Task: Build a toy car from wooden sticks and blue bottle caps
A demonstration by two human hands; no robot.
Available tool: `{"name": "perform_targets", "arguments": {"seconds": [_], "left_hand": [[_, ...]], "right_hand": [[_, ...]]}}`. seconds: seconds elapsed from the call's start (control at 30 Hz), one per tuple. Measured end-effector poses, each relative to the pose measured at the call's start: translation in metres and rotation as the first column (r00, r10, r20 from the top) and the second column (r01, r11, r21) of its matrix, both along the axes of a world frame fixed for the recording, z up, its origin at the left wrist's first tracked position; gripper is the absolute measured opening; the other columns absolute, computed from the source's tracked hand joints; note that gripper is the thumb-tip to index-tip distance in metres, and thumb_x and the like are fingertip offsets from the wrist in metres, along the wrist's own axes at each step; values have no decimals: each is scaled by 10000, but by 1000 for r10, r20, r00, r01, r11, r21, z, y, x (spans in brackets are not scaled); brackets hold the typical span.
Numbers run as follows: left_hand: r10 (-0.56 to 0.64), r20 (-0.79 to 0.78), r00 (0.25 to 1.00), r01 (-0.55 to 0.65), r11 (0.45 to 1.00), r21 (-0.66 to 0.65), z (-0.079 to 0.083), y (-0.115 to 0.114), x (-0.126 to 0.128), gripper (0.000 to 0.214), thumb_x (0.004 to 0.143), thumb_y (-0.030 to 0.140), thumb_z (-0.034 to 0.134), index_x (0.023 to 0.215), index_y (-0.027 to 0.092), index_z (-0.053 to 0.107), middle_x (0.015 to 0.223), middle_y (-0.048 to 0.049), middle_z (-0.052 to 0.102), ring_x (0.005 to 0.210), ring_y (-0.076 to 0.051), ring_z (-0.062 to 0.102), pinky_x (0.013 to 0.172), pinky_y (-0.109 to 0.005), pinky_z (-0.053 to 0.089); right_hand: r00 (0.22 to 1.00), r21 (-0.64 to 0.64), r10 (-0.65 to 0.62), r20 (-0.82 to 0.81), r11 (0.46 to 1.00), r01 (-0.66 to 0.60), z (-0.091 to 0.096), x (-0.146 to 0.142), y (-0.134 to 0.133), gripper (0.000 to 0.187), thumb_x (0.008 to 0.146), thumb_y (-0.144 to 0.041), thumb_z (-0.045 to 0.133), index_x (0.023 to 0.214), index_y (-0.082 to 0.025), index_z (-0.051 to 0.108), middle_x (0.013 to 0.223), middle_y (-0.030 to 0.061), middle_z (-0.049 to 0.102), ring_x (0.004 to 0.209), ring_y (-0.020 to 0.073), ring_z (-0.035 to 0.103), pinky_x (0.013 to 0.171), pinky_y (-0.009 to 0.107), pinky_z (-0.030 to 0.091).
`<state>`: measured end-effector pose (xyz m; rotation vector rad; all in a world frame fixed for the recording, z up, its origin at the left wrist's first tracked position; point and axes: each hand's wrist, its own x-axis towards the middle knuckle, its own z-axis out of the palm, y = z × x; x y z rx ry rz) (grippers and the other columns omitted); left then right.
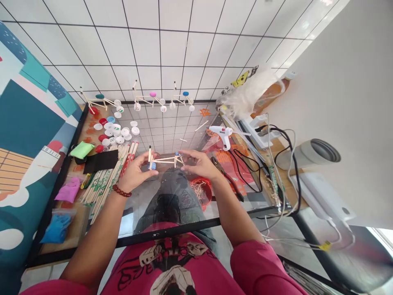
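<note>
Three finished stick models (150,99) along the far edge of the table (245,213); a fourth stick frame (164,159) between two hands, left (135,172) and right (199,164). One glue gun (224,133). One heap of bottle caps (115,133), too many and too small to count. One bundle of chopsticks (107,180), count unclear. One green pad (81,149), one black sheet (100,161), one pink lump (68,190), one blue bag (57,228). One red bowl (201,189) under the glass.

Home craft table: glue gun (225,134), chopsticks (106,180), bottle caps (116,133).
</note>
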<state>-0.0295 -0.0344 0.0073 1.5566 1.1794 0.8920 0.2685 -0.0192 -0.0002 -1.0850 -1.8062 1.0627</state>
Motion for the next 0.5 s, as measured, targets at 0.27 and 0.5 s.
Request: {"name": "perform_targets", "arguments": {"seconds": [0.27, 0.5], "left_hand": [[-45, 66, 997, 47, 998, -30, 2, 2, -4, 882, 613, 393, 936, 1409, 239, 590, 1447, -142, 641, 1330, -314, 620, 1165, -473, 467], [-50, 41, 998, 52, 997, -52, 5, 3, -9, 769, 665, 501, 895, 1342, 219, 663, 1384, -142, 691, 1299, -317, 636, 1179, -514, 444]], "right_hand": [[1000, 41, -23, 12, 999, 22, 2, 3, -1, 580, 760, -357, 851, 1305, -219, 712, 901, 19, 749, 811, 179, 669, 890, 371, 538], [1000, 50, 3, -2, 999, -3, -3, 1, 2, 390, 869, -458, 748, 1186, -234, 774, 1164, 104, 783, 954, 219, 732, 942, 402, 567]]}}
